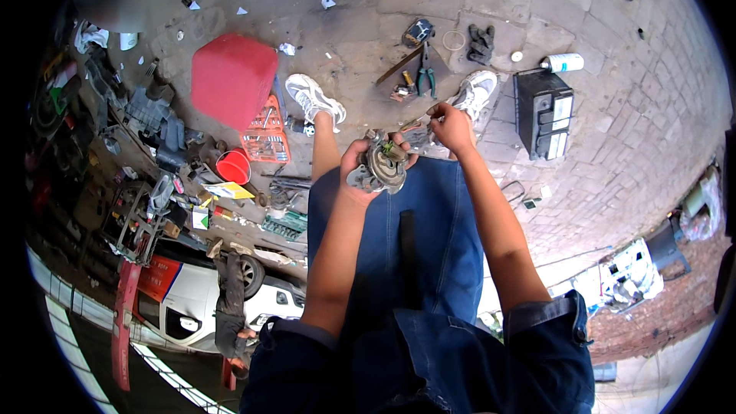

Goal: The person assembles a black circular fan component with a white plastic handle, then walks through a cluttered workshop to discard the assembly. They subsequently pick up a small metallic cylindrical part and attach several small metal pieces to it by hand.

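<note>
Left hand (355, 170) is curled around a round metal part (387, 167), held above the lap (429, 218), probably for steadiness; the right hand (452, 129) is half-closed nearby, its hold unclear. Pliers (426, 77) are laid toward the dark board (398, 79)'s right edge, presumably for reach.

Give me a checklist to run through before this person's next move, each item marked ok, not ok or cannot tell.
1. Metal part supported: ok, gripped in the left hand.
2. Right hand free: cannot tell; curled fingers could hide something small.
3. Pliers left within view: ok, lying ahead near the right shoe.
4. Spray can standing upright: not ok, on its side by the black battery.
</note>
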Available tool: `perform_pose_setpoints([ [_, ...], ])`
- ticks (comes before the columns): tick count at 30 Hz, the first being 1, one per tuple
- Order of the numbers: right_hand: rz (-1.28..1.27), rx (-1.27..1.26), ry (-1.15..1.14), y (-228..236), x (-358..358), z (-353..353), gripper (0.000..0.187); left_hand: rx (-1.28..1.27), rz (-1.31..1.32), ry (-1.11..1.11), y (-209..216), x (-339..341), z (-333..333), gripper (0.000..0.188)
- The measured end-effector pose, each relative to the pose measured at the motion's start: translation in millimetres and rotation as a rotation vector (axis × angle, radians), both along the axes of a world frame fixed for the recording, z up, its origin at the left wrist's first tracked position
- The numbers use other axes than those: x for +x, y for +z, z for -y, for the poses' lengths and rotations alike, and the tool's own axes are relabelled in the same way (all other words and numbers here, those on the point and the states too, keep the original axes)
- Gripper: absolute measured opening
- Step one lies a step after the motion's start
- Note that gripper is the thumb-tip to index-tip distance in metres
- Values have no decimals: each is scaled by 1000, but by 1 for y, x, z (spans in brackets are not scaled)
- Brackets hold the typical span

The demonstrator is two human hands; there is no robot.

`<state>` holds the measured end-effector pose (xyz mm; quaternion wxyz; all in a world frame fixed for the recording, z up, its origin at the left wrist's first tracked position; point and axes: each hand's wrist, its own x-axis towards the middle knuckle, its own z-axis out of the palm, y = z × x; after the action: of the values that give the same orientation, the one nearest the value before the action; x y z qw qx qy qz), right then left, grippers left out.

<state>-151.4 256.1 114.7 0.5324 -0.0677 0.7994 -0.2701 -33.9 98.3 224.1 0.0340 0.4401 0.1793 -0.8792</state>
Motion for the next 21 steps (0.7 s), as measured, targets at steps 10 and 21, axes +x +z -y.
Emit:
perform_pose_setpoints([
  [10,393,-212,-795,111,-87,-39,14,64,-3,-36,42,-87,-52,40],
  [21,839,-724,-1743,244,-191,-118,17,74,-67,-35,122,-228,-134,46],
])
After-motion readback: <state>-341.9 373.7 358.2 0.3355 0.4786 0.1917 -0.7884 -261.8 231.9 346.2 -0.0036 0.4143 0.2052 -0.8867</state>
